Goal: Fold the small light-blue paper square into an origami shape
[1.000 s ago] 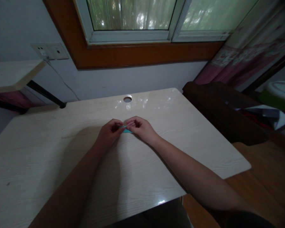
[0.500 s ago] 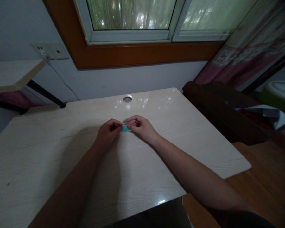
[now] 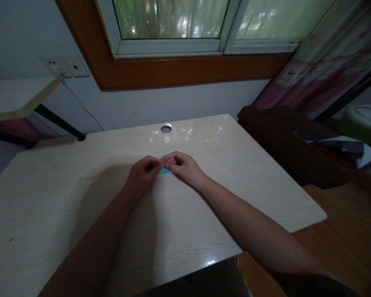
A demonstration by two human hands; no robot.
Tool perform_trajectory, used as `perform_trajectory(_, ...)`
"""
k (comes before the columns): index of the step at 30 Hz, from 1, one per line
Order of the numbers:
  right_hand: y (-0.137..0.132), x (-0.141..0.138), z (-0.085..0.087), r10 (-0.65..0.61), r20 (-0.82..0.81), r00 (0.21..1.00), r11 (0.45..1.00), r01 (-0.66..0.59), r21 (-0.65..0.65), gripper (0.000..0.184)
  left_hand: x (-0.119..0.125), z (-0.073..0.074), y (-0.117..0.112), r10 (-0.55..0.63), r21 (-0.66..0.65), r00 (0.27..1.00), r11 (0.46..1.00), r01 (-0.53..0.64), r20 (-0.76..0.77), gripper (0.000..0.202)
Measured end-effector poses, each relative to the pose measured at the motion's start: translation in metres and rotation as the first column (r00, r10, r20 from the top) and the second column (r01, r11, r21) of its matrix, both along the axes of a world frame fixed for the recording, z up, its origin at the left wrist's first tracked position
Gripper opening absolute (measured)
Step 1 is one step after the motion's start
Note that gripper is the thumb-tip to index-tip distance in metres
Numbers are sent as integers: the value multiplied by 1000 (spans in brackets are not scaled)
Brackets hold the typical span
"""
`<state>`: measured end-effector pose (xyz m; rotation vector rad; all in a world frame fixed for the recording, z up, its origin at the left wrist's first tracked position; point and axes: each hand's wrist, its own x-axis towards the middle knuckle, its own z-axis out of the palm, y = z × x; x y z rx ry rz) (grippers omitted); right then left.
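A small piece of turquoise paper (image 3: 165,170) lies between my two hands on the pale wooden table (image 3: 80,198). My left hand (image 3: 142,175) has its fingers curled and pinches the paper's left end. My right hand (image 3: 183,167) is curled too, its fingertips closed on the paper's right end. Most of the paper is hidden by my fingers. Both forearms reach in from the near edge of the table.
A round cable hole (image 3: 166,129) sits near the table's far edge, below a window. A dark chair or cushion (image 3: 284,140) stands to the right. A second tabletop (image 3: 15,97) and wall sockets (image 3: 64,67) are at the left.
My hands have shifted very slightly around the paper, which now sits a little lower between my fingertips. Both arms stay in place.
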<state>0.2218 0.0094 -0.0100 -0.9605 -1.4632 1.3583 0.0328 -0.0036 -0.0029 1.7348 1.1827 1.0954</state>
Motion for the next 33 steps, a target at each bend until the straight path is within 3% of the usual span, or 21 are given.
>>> perform_trajectory(9,-1,0,5,-65,-88,994,997,62,-37,25,-3,1,1,-28,-83,981,995,45,193,22)
perform_trajectory(15,-2,0,6,-57,-102,993,998,56,-17,22,-3,0,2,-49,-111,969,991,78,242,25)
perform_trajectory(26,-2,-1,4,-36,-63,997,999,36,-7,27,-2,-2,1,-64,-103,964,990,93,257,21)
perform_trajectory(33,-2,0,2,-33,-15,999,999,33,14,26,-2,-5,2,-67,-65,989,995,76,133,23)
